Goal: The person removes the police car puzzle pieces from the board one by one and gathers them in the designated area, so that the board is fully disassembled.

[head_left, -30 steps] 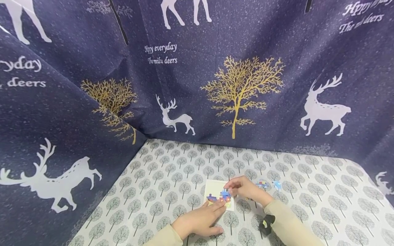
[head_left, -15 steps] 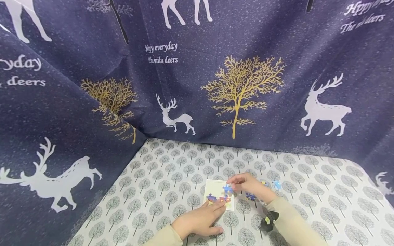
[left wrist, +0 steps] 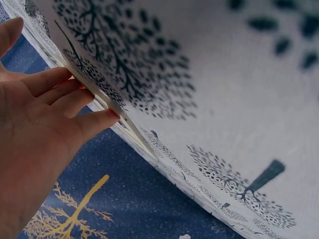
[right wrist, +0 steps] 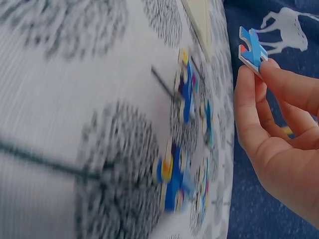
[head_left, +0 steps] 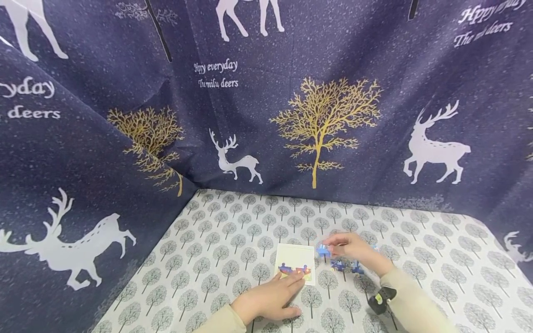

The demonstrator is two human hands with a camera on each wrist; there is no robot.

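Observation:
A light puzzle board lies on the table, with a couple of blue, red and yellow puzzle pieces set along its lower part. My left hand lies with straight fingers across the board's lower edge; in the left wrist view its fingertips press on the board. Right of the board, my right hand pinches a blue puzzle piece between thumb and finger, held above the table. Under and beside that hand lie several loose puzzle pieces, partly hidden by it in the head view.
The table is covered by a white cloth printed with grey trees. A dark blue curtain with white deer and golden trees hangs behind and at the left. A black wrist device sits at the right sleeve.
My right hand has lifted the blue puzzle piece off the board and carried it to the right, past the board's edge. My left hand has stayed in place.

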